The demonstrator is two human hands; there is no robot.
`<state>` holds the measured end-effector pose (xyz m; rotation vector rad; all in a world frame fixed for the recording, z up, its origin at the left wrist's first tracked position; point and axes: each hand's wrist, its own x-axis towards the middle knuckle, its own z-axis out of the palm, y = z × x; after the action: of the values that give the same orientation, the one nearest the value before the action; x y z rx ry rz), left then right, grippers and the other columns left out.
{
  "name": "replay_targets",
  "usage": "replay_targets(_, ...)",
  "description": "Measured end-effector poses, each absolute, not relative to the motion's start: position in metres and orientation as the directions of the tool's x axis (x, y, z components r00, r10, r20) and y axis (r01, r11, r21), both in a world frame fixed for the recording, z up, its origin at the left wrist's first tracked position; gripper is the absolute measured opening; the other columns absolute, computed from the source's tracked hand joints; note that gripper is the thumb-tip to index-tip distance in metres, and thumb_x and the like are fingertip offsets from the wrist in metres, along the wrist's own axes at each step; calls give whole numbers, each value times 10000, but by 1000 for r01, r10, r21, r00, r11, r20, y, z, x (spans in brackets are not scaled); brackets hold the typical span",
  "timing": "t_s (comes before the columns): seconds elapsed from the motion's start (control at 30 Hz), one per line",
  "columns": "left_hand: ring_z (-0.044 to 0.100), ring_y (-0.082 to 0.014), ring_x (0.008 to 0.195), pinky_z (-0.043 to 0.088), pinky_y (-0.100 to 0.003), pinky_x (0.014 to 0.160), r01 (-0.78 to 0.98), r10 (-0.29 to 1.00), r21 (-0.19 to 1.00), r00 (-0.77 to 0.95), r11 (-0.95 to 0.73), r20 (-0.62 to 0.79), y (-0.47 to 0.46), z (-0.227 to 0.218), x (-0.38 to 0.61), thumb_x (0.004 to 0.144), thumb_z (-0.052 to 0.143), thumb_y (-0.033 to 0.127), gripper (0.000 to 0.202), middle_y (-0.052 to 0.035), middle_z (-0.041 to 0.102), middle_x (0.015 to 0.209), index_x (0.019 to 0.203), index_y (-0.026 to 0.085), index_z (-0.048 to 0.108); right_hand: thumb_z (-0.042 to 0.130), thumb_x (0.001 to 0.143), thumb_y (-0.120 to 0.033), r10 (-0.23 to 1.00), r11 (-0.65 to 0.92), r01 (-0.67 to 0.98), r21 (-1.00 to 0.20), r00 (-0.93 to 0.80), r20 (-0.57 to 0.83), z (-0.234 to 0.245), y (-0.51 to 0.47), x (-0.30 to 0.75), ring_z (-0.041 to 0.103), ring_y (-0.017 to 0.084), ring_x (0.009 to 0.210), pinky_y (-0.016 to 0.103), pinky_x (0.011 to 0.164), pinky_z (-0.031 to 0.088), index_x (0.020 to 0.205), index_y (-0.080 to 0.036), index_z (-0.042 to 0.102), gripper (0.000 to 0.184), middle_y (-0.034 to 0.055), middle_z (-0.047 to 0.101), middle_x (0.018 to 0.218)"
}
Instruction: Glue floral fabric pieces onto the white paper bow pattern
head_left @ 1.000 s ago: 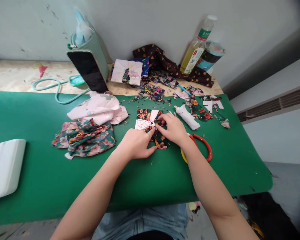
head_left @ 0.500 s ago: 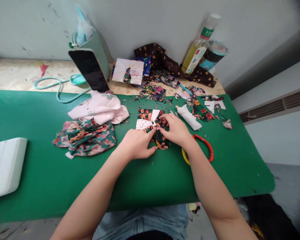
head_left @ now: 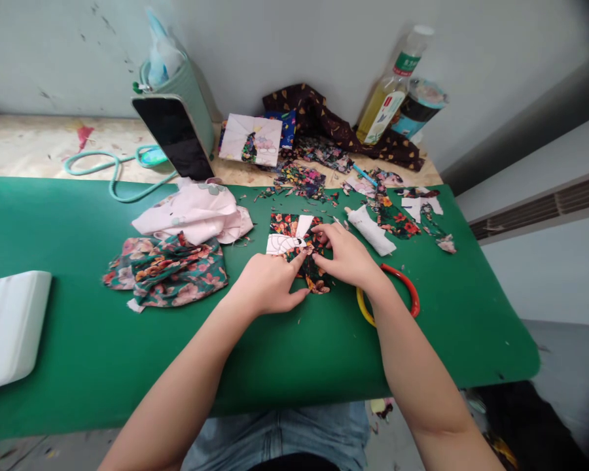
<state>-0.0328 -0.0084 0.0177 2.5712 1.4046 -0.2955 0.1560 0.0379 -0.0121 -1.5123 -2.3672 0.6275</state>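
Observation:
A small square panel (head_left: 285,244) lies flat in front of me, partly white with drawn lines and partly covered in dark floral fabric. My left hand (head_left: 269,281) rests on its lower left, index finger pressed down near the middle and thumb stretched out at the bottom edge. From the right, my right hand (head_left: 342,254) touches the panel with bent fingers, thumb and index apart. Beneath my right forearm lie scissors with red and yellow handles (head_left: 412,288), their blades hidden. A white wrapped roll (head_left: 372,230) is just beyond my right hand.
Green floral cloth (head_left: 181,271) and pink cloth (head_left: 191,212) are bunched to the left. A phone (head_left: 177,134) leans on a teal holder (head_left: 196,91). Fabric scraps (head_left: 299,180), a finished-looking panel (head_left: 251,139) and an oil bottle (head_left: 385,98) stand behind. A white box (head_left: 14,327) is far left.
My right thumb has drawn back slightly to the right from my left index fingertip. The panel and my left hand stay almost where they were.

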Motion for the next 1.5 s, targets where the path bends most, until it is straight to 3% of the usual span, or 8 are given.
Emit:
replay_targets(0.3, 713, -326, 848, 480, -345, 662, 848, 805, 70, 522, -525, -281, -7, 17, -33, 908, 435, 586, 733, -155, 741, 944, 1502, 167, 341, 606, 829, -288, 941, 302, 837, -457, -338, 2, -17, 38, 146, 608, 281, 939, 422, 851, 480, 1172, -167, 561, 367, 118, 629, 1037)
replay_targets(0.63, 716, -316, 846, 482, -350, 676, 862, 829, 30, 496, -506, -259, -5, 21, -38, 915, 432, 575, 610, -139, 745, 937, 1399, 209, 488, 638, 803, -286, 952, 270, 839, -472, -307, 0, -17, 39, 145, 612, 273, 911, 410, 826, 484, 1134, -176, 574, 355, 105, 634, 1011)
replay_targets(1.03, 714, -331, 857, 496, -367, 685, 865, 828, 47, 493, -500, -267, -5, 20, -40, 902, 446, 584, 639, -137, 746, 960, 1417, 207, 464, 637, 812, -360, 953, 297, 873, -387, -295, 65, -20, 36, 140, 616, 312, 954, 448, 860, 478, 1167, -169, 586, 406, 132, 648, 1026)
replay_targets(1.5, 720, -349, 834, 504, -379, 654, 865, 834, 52, 497, -500, -240, -5, 17, -40, 896, 451, 591, 635, -131, 751, 946, 1414, 224, 478, 613, 787, -327, 946, 268, 879, -394, -317, -63, -9, 30, 143, 588, 321, 1076, 457, 959, 455, 1256, -161, 548, 501, 144, 592, 1123)
